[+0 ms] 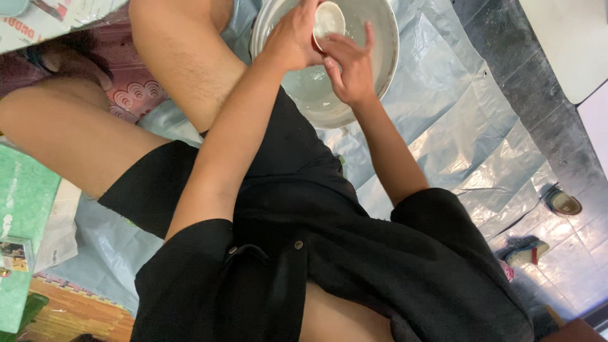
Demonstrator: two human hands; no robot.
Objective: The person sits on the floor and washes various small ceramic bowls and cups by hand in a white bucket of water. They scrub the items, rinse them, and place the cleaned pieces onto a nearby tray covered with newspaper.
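A wide white basin [380, 57] sits at the far middle of the scene on a pale plastic sheet [456, 145] spread over the floor; its far rim is cut off by the top of the view, and its near rim lies just beyond the person's black shorts. To the right of the basin the sheet lies open out to a dark strip of floor, where two shoes [544, 228] rest well apart from the hands. To the left, a bare knee crowds close against the basin's rim.

Both forearms reach away from the body and meet over the basin. The left hand [292, 39] curls around a small white bowl [329, 20], gripping it at its left side. The right hand [350, 71] is partly open, fingers spread, fingertips touching the bowl's near rim.
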